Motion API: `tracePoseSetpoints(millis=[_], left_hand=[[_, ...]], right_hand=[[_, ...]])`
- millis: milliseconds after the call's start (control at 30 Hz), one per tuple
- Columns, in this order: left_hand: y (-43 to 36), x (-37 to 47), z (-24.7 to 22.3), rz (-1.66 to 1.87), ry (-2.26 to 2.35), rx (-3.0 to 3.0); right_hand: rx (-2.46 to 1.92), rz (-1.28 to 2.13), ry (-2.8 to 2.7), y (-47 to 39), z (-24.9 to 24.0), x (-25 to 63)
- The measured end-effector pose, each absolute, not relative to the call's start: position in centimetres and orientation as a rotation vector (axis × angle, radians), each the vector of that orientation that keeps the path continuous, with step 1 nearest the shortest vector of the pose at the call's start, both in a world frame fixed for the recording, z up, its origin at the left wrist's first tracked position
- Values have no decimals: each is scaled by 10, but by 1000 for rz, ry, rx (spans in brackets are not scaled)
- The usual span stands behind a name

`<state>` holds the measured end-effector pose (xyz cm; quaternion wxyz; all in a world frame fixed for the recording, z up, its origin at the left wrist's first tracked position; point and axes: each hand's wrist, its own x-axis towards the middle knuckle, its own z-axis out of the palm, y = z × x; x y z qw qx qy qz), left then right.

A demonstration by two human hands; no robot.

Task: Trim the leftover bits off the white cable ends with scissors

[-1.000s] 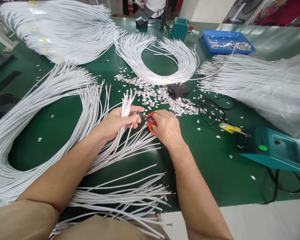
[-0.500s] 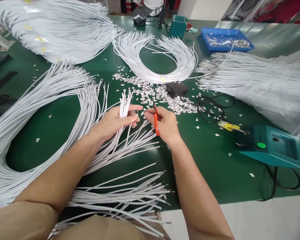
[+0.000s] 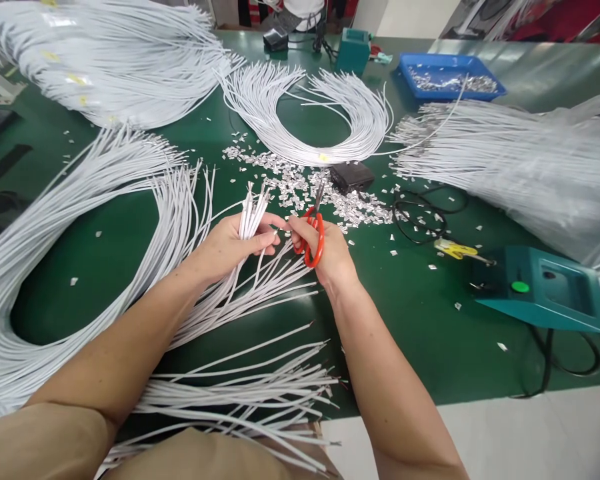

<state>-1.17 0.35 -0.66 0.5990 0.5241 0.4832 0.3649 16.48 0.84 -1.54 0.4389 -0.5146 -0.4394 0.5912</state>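
Note:
My left hand [image 3: 235,239] is closed around a small bunch of white cables [image 3: 251,219], whose stripped ends point up. In my right hand [image 3: 330,250] is a pair of scissors [image 3: 315,248] with red handles, the dark blades pointing up and away. The fingertips of both hands meet near the bunch's right side; whether they pinch a wire end there is too small to tell. Below my hands, more white cables [image 3: 275,283] fan out with loose ends to the right. Another group of cable ends [image 3: 260,383] lies nearer my body.
Silvery foil scraps [image 3: 300,183] are strewn beyond my hands beside a black block [image 3: 353,177]. A coiled cable bundle [image 3: 325,150] lies behind them. At right stand a teal device [image 3: 540,287] with a yellow clip [image 3: 455,249] and a bagged cable bundle [image 3: 510,147]. A blue tray [image 3: 453,60] sits behind.
The scissors have turned in my right hand, so both red handle loops and the upright blades now show. My right fingertips have moved left to meet my left fingers.

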Motion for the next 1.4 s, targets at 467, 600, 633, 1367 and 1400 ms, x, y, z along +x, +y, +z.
tracePoseSetpoints(millis=[467, 600, 633, 1367, 1400], left_hand=[[10, -17, -4, 918, 1178, 1044], [10, -17, -5, 925, 1183, 1020], [10, -17, -5, 927, 1185, 1015], [4, -9, -6, 890, 1176, 1126], [4, -10, -6, 896, 1201, 1131]], right_hand=[[-1468, 83, -2198, 11, -46, 170], [-1474, -64, -2218, 10, -47, 170], [-1474, -69, -2219, 10, -46, 171], [-1137, 1458, -1088, 7, -19, 161], [-1204, 1390, -1098, 8, -17, 163]])
